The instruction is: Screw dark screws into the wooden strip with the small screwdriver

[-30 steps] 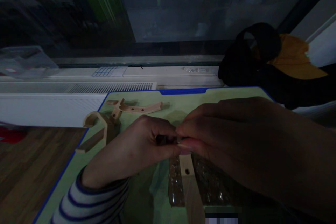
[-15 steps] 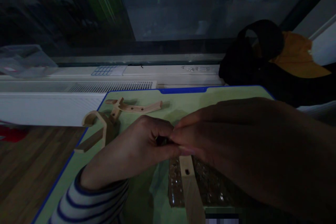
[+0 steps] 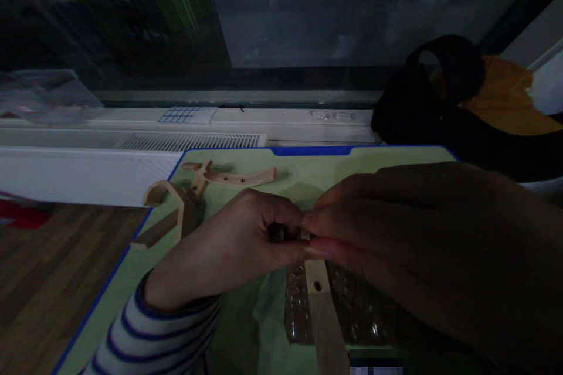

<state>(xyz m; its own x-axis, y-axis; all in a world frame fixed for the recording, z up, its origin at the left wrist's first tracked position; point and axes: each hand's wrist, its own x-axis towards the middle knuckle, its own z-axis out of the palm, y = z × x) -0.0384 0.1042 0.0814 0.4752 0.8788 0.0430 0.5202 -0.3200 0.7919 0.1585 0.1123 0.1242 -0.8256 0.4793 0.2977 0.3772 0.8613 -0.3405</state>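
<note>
A flat pale wooden piece with a dark hole (image 3: 325, 316) runs from the front edge of view up under my fingertips. My left hand (image 3: 240, 240) is closed in a pinch at its far end, thumb towards me. From the right, my right hand (image 3: 396, 234) pinches at the same spot, its fingertips against the left ones. A small bit of wood shows between them; the rest of that end is hidden. Beneath lies a brown thing in shiny clear plastic (image 3: 301, 316). Bent wooden pieces, one curved like a hook (image 3: 180, 211) and one with holes (image 3: 237, 177), lie at the left.
The green folding table (image 3: 396, 155) has a blue edge and stands against a white radiator (image 3: 88, 167) and window sill. A clear plastic container (image 3: 48, 96) sits at the left on the sill. Black and orange cloth items (image 3: 453, 105) are heaped at the right.
Both hands still pinch the far end of the wooden piece, with only a slight shift of the fingertips. The whole view has moved a little, so things sit slightly further right.
</note>
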